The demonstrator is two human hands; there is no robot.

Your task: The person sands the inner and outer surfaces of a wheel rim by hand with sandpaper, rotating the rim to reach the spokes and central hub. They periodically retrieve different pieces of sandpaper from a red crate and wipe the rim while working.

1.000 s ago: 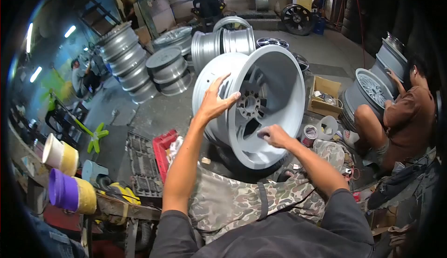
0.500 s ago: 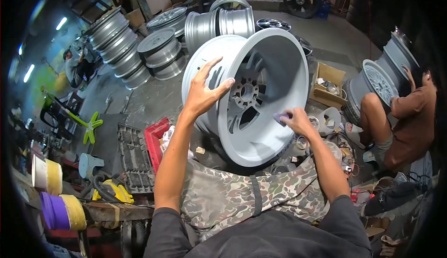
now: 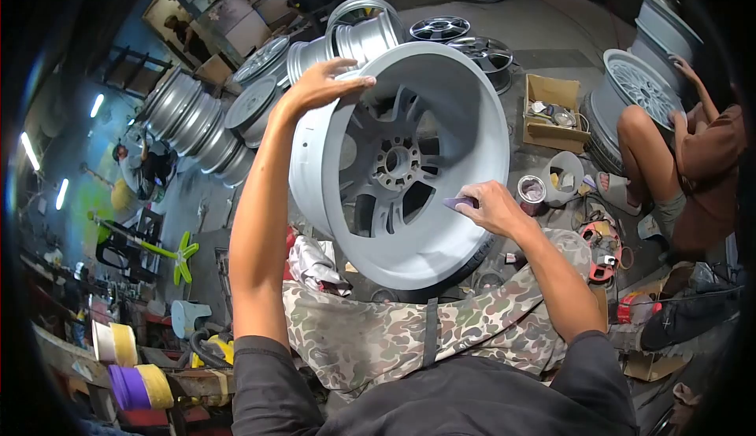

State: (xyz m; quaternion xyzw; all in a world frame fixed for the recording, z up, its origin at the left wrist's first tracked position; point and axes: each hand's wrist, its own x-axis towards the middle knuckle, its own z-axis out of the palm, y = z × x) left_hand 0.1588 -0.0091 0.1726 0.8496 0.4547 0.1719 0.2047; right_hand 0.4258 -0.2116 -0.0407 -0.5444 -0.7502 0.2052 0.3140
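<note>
A large grey wheel rim (image 3: 472, 121) stands tilted before me, its open barrel facing me and its spokes deep inside. My left hand (image 3: 327, 86) rests on the rim's upper left edge, fingers and thumb apart. My right hand (image 3: 492, 206) pinches a small purple pad (image 3: 459, 202) at the lower right of the barrel, near the inner wall. Whether the pad touches the wall cannot be made out. Below the rim, camouflage cloth (image 3: 378, 334) covers my lap.
Stacked silver rims (image 3: 189, 113) stand at the left and behind. A cardboard box (image 3: 555, 133), an open can (image 3: 531, 190) and a red tool (image 3: 602, 251) lie to the right. A co-worker (image 3: 701, 153) sits at far right beside another rim. Tape rolls (image 3: 130, 386) are at lower left.
The view has turned, and the rim faces me more squarely. My left hand has moved up to the rim's upper left edge. My right hand still holds the pad.
</note>
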